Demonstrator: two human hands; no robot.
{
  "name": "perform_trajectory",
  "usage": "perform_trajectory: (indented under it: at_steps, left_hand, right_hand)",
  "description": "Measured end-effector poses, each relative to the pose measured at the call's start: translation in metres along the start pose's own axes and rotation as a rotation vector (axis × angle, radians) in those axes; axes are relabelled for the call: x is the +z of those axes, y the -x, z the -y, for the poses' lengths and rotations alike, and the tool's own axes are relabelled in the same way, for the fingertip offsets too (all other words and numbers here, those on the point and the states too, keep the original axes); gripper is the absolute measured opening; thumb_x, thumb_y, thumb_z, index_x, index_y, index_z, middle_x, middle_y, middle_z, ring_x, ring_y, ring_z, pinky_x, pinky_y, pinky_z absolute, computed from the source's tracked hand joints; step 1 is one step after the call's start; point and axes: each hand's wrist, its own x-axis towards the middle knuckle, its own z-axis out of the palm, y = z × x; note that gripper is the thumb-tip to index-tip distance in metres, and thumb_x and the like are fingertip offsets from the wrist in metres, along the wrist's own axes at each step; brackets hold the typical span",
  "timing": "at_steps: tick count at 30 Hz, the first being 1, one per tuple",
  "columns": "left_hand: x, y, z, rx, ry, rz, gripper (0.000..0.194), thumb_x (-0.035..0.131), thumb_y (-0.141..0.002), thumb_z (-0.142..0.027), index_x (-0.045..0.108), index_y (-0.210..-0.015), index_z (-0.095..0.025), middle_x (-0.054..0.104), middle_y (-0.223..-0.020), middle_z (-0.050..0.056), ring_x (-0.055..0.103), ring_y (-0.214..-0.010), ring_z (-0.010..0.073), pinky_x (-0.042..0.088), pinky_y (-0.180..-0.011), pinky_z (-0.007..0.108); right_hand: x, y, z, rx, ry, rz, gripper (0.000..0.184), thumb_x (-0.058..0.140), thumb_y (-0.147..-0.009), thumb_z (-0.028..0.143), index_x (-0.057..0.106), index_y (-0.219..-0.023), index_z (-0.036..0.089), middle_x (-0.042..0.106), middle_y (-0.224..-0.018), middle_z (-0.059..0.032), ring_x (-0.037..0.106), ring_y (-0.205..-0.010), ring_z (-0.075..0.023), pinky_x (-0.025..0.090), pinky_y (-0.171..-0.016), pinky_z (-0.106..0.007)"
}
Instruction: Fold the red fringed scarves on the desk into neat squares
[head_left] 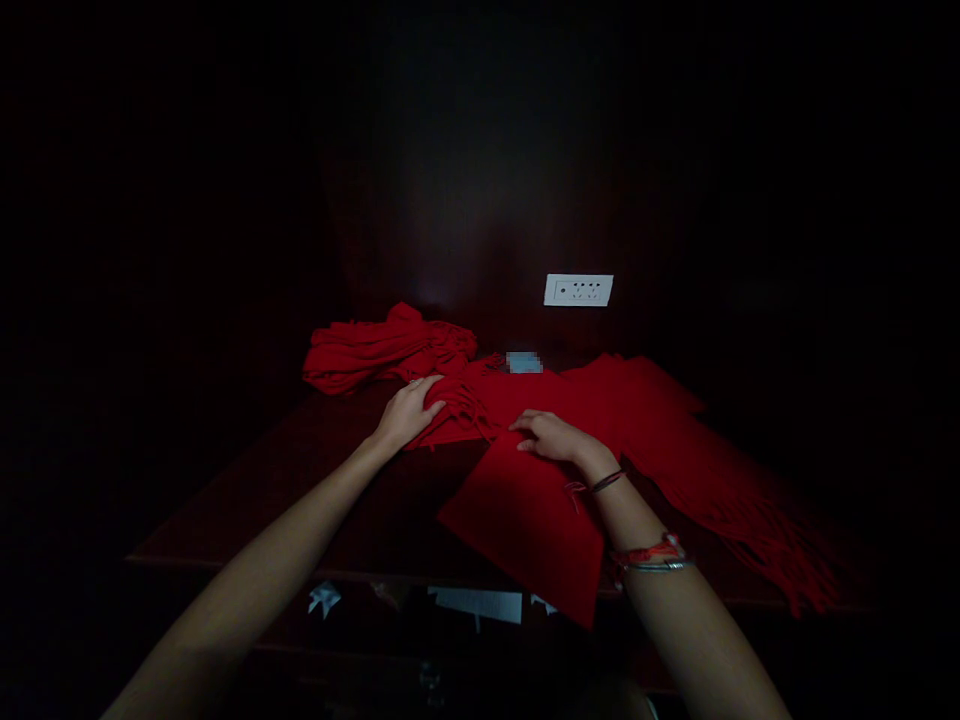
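Observation:
A red scarf (630, 410) with fringed ends lies spread over the dark tabletop. My left hand (411, 410) is closed around its bunched fringe (459, 402), fingers on top and thumb on the near side. My right hand (551, 437) has its fingers bent over the red fabric right of centre, gripping it. Below that hand, a flat red flap (536, 530) hangs over the table's front edge. Another fringed end (780, 550) trails to the right. What lies beneath my fingertips is hidden.
Behind my left hand sits a heap of folded red cloth (382, 350). A small pale blurred card (523, 362) lies by the wall, below a white socket panel (578, 290). Pale papers (480, 604) show under the front edge of the dark table (247, 510). The surroundings are very dark.

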Motion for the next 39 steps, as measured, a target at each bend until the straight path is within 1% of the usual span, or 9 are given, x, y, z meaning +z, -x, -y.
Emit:
perform_trajectory:
  at_steps: [6,12,15,17,21,25,29,34,39]
  left_hand:
    - [-0.011,-0.005,0.007,-0.083,-0.045,0.2,0.041,0.045,-0.067,-0.01,0.048,-0.107,-0.018,0.047,-0.113,0.006,0.046,-0.104,0.0199,0.037,-0.089,0.031]
    - [-0.058,0.0,0.032,-0.593,-0.039,-0.219,0.078,0.052,-0.067,-0.014,0.006,-0.131,-0.016,0.032,-0.123,0.018,0.039,-0.107,0.0327,0.038,-0.081,0.047]
    - [-0.063,0.004,0.03,-0.558,-0.224,-0.382,0.081,0.054,-0.068,-0.017,0.004,-0.132,-0.017,0.005,-0.134,0.019,0.015,-0.117,0.0427,0.026,-0.085,0.058]
    - [-0.053,0.003,0.018,-0.367,-0.273,-0.42,0.07,0.049,-0.072,-0.016,0.011,-0.131,-0.014,0.002,-0.135,0.018,0.006,-0.121,0.0378,0.018,-0.094,0.053]
    - [-0.014,-0.001,0.001,-0.025,-0.159,0.093,0.048,0.036,-0.081,-0.03,0.028,-0.127,-0.019,0.018,-0.135,0.011,0.016,-0.124,0.0262,0.022,-0.097,0.043]
    - [0.01,0.005,0.012,-0.221,-0.156,0.588,0.053,0.03,-0.078,-0.052,0.029,-0.127,-0.03,0.02,-0.136,0.008,0.016,-0.122,0.0348,0.022,-0.087,0.058]
    - [0.009,0.01,0.014,-0.455,-0.236,0.585,0.062,0.029,-0.075,-0.057,0.027,-0.128,-0.025,0.017,-0.135,0.014,0.015,-0.119,0.0409,0.021,-0.083,0.064]
    - [0.012,0.004,-0.002,-0.243,-0.172,0.429,0.056,0.021,-0.079,-0.054,0.025,-0.129,-0.028,0.009,-0.138,0.007,0.005,-0.124,0.0318,0.012,-0.091,0.059]
    - [0.013,0.006,0.031,-0.464,-0.183,0.424,0.053,0.032,-0.076,-0.053,0.039,-0.122,-0.029,0.029,-0.132,0.012,0.023,-0.117,0.0401,0.023,-0.08,0.065]
  right_hand:
    - [0.007,0.0,0.006,0.208,-0.015,0.239,0.067,0.033,-0.077,0.054,0.018,-0.132,0.02,0.011,-0.139,-0.0069,0.005,-0.126,-0.0255,0.01,-0.096,-0.053]
    - [0.006,-0.001,0.01,0.241,-0.032,0.314,0.07,0.029,-0.075,0.057,0.013,-0.132,0.02,0.005,-0.139,-0.0035,-0.001,-0.126,-0.0228,0.002,-0.097,-0.053]
    - [0.002,0.0,0.01,0.237,-0.047,0.307,0.068,0.033,-0.075,0.055,0.018,-0.132,0.021,0.009,-0.139,-0.0048,0.003,-0.126,-0.0227,0.004,-0.097,-0.052]
    - [0.001,-0.001,0.009,0.232,-0.066,0.286,0.068,0.035,-0.075,0.055,0.019,-0.131,0.02,0.012,-0.138,-0.0067,0.007,-0.126,-0.0227,0.006,-0.098,-0.051]
    - [0.009,-0.003,0.003,0.327,-0.038,0.145,0.075,0.029,-0.072,0.063,0.01,-0.133,0.023,0.004,-0.139,-0.0048,-0.001,-0.126,-0.0256,0.005,-0.096,-0.054]
    - [0.018,-0.004,-0.002,0.437,0.011,0.22,0.076,0.018,-0.071,0.068,0.006,-0.133,0.024,-0.001,-0.139,-0.0029,-0.005,-0.125,-0.0255,0.0,-0.096,-0.054]
    - [0.018,-0.004,-0.002,0.437,0.015,0.243,0.076,0.014,-0.072,0.067,0.004,-0.133,0.024,-0.002,-0.139,-0.0018,-0.005,-0.125,-0.0236,-0.001,-0.096,-0.053]
    - [0.014,-0.005,-0.005,0.417,0.04,0.169,0.077,0.014,-0.07,0.07,0.005,-0.132,0.026,-0.001,-0.139,-0.0019,-0.006,-0.125,-0.026,0.0,-0.094,-0.056]
    - [0.024,0.002,-0.017,0.416,0.071,0.131,0.074,0.009,-0.072,0.068,0.006,-0.133,0.025,0.001,-0.14,-0.0042,-0.002,-0.126,-0.0252,0.001,-0.095,-0.055]
